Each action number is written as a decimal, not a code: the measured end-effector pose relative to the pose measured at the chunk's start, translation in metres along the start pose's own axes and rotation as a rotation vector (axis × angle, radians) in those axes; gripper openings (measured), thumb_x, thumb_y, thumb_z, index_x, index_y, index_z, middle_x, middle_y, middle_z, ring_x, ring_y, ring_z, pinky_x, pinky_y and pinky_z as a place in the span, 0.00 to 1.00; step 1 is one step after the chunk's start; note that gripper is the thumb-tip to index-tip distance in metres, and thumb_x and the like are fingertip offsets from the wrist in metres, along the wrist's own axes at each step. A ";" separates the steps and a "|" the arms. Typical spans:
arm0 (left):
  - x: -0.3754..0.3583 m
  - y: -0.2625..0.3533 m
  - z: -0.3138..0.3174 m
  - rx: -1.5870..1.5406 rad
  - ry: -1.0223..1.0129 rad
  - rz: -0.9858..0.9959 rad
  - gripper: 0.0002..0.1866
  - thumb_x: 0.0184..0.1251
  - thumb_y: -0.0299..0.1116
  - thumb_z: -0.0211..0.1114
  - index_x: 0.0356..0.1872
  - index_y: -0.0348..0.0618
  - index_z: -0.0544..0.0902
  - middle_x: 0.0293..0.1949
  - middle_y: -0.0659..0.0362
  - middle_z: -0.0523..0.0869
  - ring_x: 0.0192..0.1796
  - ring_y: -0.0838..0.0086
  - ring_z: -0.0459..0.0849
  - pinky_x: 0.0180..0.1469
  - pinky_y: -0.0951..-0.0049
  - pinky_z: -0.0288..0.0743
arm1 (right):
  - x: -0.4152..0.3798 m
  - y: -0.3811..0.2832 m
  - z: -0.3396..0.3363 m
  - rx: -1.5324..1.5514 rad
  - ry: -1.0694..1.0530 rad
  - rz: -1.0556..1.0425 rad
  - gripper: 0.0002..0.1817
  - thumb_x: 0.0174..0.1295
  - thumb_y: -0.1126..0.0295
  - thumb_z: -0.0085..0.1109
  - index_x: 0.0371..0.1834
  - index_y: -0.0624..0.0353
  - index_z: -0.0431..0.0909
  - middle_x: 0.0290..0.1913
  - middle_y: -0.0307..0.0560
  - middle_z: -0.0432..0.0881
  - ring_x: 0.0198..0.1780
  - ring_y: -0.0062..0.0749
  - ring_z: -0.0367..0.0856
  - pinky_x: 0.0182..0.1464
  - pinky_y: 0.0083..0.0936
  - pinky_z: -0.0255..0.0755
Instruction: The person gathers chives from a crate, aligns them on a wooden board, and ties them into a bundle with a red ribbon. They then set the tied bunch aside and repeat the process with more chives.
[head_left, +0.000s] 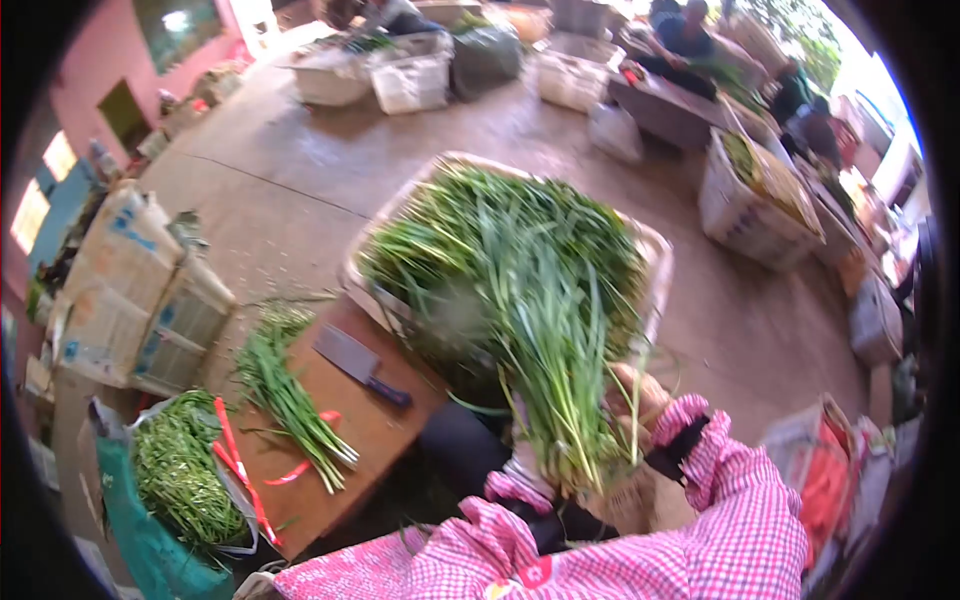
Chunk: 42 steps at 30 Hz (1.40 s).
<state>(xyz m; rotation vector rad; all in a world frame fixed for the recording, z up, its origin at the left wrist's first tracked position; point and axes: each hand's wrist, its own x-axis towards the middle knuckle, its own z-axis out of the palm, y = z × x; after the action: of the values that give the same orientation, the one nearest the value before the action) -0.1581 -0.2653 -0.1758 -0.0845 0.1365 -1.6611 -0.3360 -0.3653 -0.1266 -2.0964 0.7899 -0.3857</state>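
Note:
A thick bunch of long green stalks with pale bases (560, 370), like garlic chives, slants over the near rim of a large plastic basket (655, 270) heaped with the same greens. My left hand (525, 450) is at the bunch's lower left side, holding it from behind; the stalks hide most of its fingers. At the right side of the bunch, my right hand (640, 395) has curled fingers, closed on a few thin stalks (634, 425). A cleaver (350, 352) with a dark handle lies on a brown board (385, 430) to the left, beside a smaller bundle of greens (285, 390).
Red ribbon (240, 460) lies along the board's left side, next to a bag of trimmed greens (185, 470). Cardboard boxes (120, 290) stand at the left. Farther off are white crates (410, 75), a box (755, 200) and a seated person (685, 40).

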 end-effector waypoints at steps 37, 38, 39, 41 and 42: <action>0.006 -0.011 -0.053 0.373 0.580 -0.163 0.23 0.68 0.49 0.61 0.57 0.45 0.79 0.51 0.56 0.85 0.50 0.67 0.84 0.58 0.58 0.76 | -0.015 -0.007 0.030 0.411 0.093 0.536 0.32 0.54 0.68 0.67 0.62 0.65 0.68 0.54 0.52 0.80 0.55 0.38 0.77 0.59 0.31 0.69; 0.004 -0.009 -0.046 0.372 0.581 -0.161 0.23 0.68 0.49 0.61 0.57 0.45 0.79 0.51 0.56 0.85 0.50 0.67 0.84 0.58 0.58 0.76 | -0.016 0.008 0.034 0.479 0.128 0.543 0.31 0.54 0.68 0.66 0.62 0.65 0.69 0.55 0.52 0.80 0.55 0.38 0.78 0.59 0.30 0.69; 0.002 -0.008 -0.042 0.312 0.577 -0.148 0.22 0.69 0.48 0.60 0.56 0.45 0.79 0.51 0.56 0.85 0.50 0.67 0.84 0.58 0.59 0.76 | -0.015 0.014 0.041 0.692 0.197 0.547 0.27 0.52 0.73 0.62 0.58 0.64 0.72 0.51 0.51 0.81 0.52 0.39 0.80 0.57 0.33 0.72; 0.002 -0.010 -0.055 0.246 0.571 0.003 0.19 0.70 0.44 0.60 0.56 0.46 0.79 0.50 0.55 0.85 0.49 0.64 0.85 0.58 0.57 0.77 | -0.011 0.003 0.032 0.884 0.197 0.615 0.26 0.51 0.75 0.61 0.57 0.63 0.72 0.49 0.50 0.82 0.50 0.39 0.81 0.54 0.36 0.75; -0.001 0.000 -0.067 0.000 0.197 -0.142 0.22 0.69 0.47 0.60 0.53 0.41 0.80 0.47 0.52 0.86 0.46 0.58 0.86 0.52 0.52 0.80 | -0.008 -0.014 0.023 1.077 0.194 0.684 0.25 0.51 0.76 0.60 0.56 0.63 0.73 0.47 0.50 0.82 0.47 0.39 0.82 0.52 0.38 0.77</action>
<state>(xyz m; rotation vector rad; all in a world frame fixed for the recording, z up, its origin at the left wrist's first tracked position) -0.1672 -0.2622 -0.2423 0.0716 0.2855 -1.8099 -0.3246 -0.3394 -0.1296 -0.7416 1.0372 -0.4822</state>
